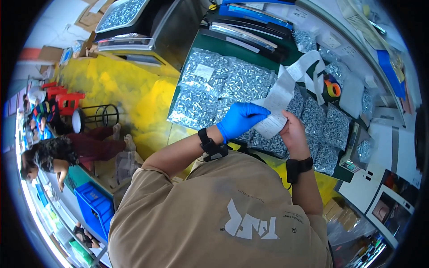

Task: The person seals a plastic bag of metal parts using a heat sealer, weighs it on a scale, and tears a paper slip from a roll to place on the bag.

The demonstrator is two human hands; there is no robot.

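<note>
My left hand [243,119], in a blue glove, pinches the left edge of a long white strip of paper labels [282,93]. The bare right hand [295,133] grips the strip's near right corner between thumb and fingers. From my hands the strip runs away over the table and folds back in a loop at its far end. Beneath it lie clear plastic bags of small silvery metal parts [246,80], spread across a dark green tabletop [201,41]. One bag at the left carries a white label [204,72].
Rolls of coloured tape [332,88] sit right of the strip. Blue and black binders [250,31] stand at the table's far side. A calculator [350,165] and a white machine [380,192] are at right. Leftward, a person [58,152] is near a blue crate [93,205] and a stool [78,120].
</note>
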